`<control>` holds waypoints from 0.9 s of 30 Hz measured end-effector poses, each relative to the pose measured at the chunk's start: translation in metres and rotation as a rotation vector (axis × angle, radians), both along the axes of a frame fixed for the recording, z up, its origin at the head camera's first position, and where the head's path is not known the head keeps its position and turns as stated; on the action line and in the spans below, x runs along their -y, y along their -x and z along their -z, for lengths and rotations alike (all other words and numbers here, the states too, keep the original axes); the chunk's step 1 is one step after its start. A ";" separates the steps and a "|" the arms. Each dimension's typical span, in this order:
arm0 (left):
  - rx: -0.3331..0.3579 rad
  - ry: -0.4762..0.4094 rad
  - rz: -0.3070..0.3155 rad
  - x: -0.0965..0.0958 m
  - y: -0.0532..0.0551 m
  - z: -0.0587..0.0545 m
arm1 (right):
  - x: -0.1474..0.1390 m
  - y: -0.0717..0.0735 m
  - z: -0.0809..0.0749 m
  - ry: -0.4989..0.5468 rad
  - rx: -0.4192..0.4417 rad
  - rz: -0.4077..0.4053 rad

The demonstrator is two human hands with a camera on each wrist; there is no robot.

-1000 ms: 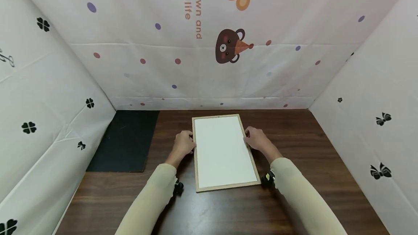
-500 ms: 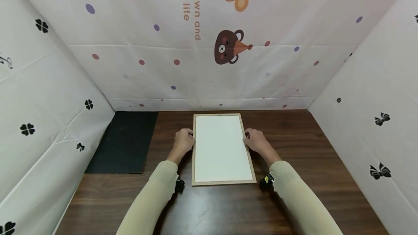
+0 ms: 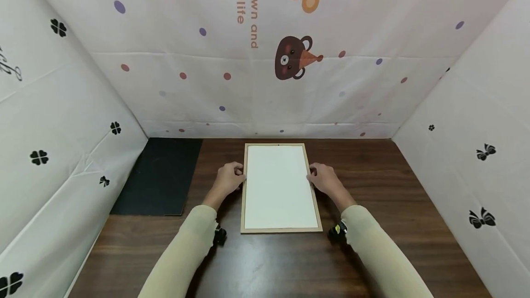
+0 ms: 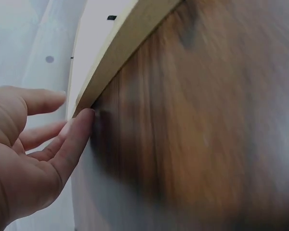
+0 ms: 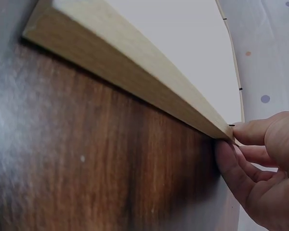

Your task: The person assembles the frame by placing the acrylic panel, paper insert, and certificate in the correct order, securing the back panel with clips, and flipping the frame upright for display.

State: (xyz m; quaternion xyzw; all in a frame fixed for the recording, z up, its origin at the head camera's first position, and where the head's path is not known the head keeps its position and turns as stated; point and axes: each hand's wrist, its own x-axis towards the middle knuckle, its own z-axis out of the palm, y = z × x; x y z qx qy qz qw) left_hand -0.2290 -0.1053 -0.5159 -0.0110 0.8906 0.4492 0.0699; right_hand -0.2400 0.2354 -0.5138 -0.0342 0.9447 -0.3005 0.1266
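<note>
A picture frame [image 3: 244, 206] with a light wooden border and a white panel lies flat on the brown wood-grain table, squared toward the back wall. Small black tabs show along its inner edge in the wrist views. My left hand [image 3: 227, 179] is at the frame's left side; in the left wrist view its thumb [image 4: 45, 101] stands off the border while a fingertip [image 4: 85, 118] touches or nearly touches the side. On the opposite side my right hand [image 3: 325, 178] pinches the border, with the thumb [image 5: 250, 132] on top and fingers [image 5: 233, 166] at the lower edge.
A flat black board [image 3: 159, 178] lies on the table [image 3: 372, 238] at the back left. White patterned cloth walls stand at the back [image 3: 248, 91], left [image 3: 74, 151] and right [image 3: 455, 105]. Dark wrist devices [image 3: 219, 236] are worn on both forearms.
The frame has turned from slightly skewed to straight, its near edge shifting left and away from me. My left hand has drawn slightly left; the right hand has barely moved.
</note>
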 end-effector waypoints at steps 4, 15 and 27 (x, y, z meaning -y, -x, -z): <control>-0.089 0.048 0.013 0.024 -0.006 -0.008 | 0.002 0.002 0.000 0.015 -0.013 0.000; -0.224 0.162 -0.048 0.119 -0.033 -0.029 | -0.002 -0.004 0.007 0.042 -0.036 -0.013; -0.105 0.361 -0.219 0.205 -0.045 -0.018 | 0.000 -0.003 0.006 0.051 -0.009 0.010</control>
